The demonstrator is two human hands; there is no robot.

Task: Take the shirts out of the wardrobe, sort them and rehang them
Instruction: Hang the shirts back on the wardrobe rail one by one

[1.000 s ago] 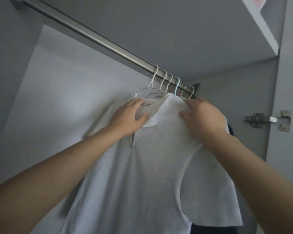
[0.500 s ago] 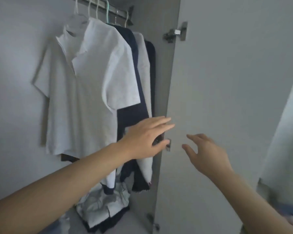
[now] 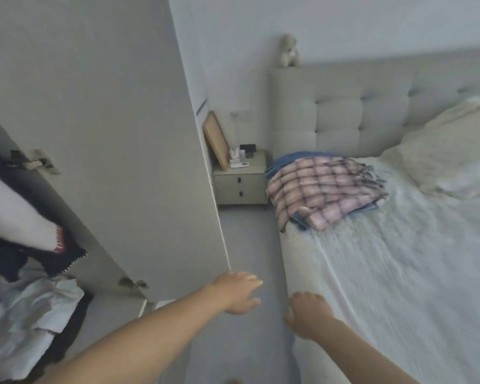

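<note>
Both hands hang spread and empty, the right hand (image 3: pixel 311 314) over the bed's (image 3: pixel 399 300) near edge, nearer than the left hand (image 3: pixel 237 293) to the folded shirts (image 3: pixel 324 189) at its far-left corner.

Folded plaid shirts (image 3: pixel 324 189) stacked on bed; dark and white shirts (image 3: pixel 17 217) in wardrobe.

I see the wardrobe door (image 3: pixel 117 139) left, the bed (image 3: pixel 399 273) right, folded clothes (image 3: pixel 324 192) on it, the nightstand (image 3: pixel 240 181) between them behind
</note>
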